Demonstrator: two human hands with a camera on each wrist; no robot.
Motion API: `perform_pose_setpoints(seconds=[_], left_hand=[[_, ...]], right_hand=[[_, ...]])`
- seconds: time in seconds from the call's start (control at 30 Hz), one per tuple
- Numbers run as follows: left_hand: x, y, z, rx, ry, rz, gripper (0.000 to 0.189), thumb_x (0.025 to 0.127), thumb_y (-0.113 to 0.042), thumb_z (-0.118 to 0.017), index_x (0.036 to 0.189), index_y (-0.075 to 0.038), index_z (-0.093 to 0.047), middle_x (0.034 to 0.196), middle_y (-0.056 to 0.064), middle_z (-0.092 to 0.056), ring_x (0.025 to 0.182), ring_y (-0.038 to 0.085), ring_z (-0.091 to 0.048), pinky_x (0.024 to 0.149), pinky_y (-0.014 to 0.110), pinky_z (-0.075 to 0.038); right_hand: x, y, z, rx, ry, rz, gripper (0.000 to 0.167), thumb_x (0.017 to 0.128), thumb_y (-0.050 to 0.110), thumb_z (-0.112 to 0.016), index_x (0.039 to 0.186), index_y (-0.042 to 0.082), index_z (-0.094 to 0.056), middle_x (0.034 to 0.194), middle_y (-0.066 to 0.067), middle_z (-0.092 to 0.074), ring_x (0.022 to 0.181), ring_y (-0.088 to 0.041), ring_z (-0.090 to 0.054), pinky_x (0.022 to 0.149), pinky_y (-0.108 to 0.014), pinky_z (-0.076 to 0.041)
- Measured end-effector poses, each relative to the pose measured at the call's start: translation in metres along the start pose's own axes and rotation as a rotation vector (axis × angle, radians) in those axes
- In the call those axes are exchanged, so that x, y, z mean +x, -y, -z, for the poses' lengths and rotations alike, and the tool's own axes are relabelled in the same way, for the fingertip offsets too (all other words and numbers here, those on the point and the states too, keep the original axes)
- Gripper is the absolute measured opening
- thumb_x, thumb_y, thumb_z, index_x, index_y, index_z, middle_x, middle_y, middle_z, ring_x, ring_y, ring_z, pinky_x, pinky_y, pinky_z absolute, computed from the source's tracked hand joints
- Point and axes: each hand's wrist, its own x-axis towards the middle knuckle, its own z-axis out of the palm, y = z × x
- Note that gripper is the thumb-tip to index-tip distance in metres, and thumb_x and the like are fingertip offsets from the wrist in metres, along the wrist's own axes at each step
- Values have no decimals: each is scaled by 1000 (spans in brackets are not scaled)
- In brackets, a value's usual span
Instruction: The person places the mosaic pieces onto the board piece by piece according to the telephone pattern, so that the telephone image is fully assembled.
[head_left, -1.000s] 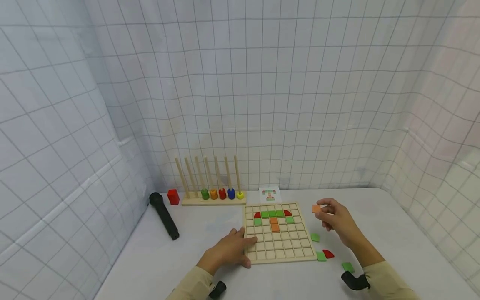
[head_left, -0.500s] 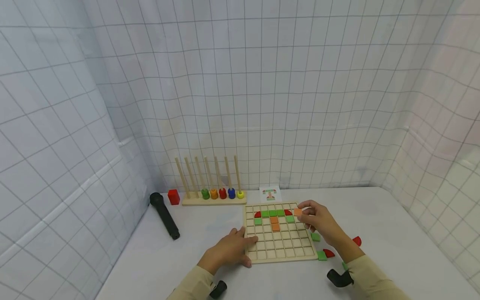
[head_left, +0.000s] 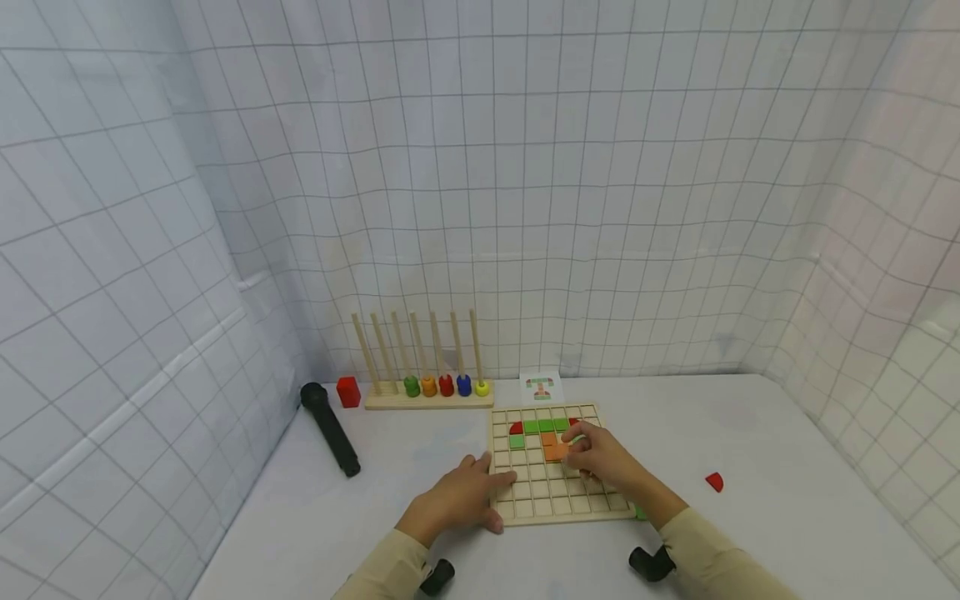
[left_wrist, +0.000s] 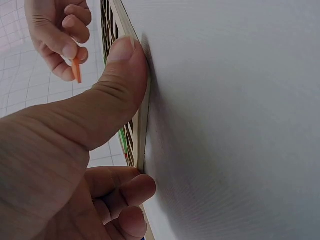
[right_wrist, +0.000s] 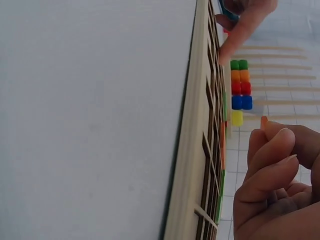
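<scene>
My left hand [head_left: 461, 497] rests at the near left corner of the wooden grid board [head_left: 525, 507], its thumb [left_wrist: 125, 52] against the edge and a straight finger lying over the cells. Between thumb and fingers, my right hand [head_left: 606, 458] pinches an orange square tile [head_left: 562, 450]; the left wrist view shows this tile [left_wrist: 76, 71] edge-on. It overlaps the orange tiles [head_left: 549, 439] that sit mid-board in the head view. Above those runs a row of green tiles [head_left: 546, 425], with a red quarter-round tile [head_left: 516, 428] at its left end. My right hand partly hides the row's right end.
A picture card [head_left: 540, 388] lies behind the board. Further left stand a peg rack [head_left: 427, 402] with coloured beads, a red block [head_left: 348, 392] and a black microphone-shaped object [head_left: 330, 429]. A loose red tile [head_left: 715, 482] lies on the right; a green tile [head_left: 641, 512] peeks out by my forearm.
My right hand has carried the orange tile leftward from beside the board to over its middle. The forearm now covers most loose tiles on the right. My left hand has stayed put.
</scene>
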Motion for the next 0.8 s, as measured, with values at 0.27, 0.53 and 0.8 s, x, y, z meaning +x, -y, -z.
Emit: perform_pose_setpoints(seconds=[0.27, 0.53, 0.8], left_hand=[[0, -1, 2, 1, -4, 4, 79, 75, -48, -84, 147, -34, -56, 157, 21, -43, 137, 37, -46, 103, 50, -48], [0, -1, 2, -11, 2, 12, 79, 74, -48, -84, 147, -35, -56, 157, 21, -42, 137, 37, -45, 103, 50, -47], [-1, -1, 2, -12, 0, 10, 80, 74, -49, -84, 147, -35, -56, 157, 21, -42, 137, 38, -45, 102, 51, -48]], right_hand=[[3, 0, -14, -100, 1, -39, 26, 89, 3, -70, 113, 1, -59, 86, -8, -58, 57, -14, -51, 52, -26, -44], [2, -2, -20, -237, -45, -10, 21, 87, 2, -72, 106, 6, -63, 80, -5, -57, 62, -14, -51, 53, -28, -42], [1, -3, -23, -295, -81, 10, 22, 85, 2, -73, 104, 7, -64, 78, -3, -55, 65, -15, -49, 55, -29, -40]])
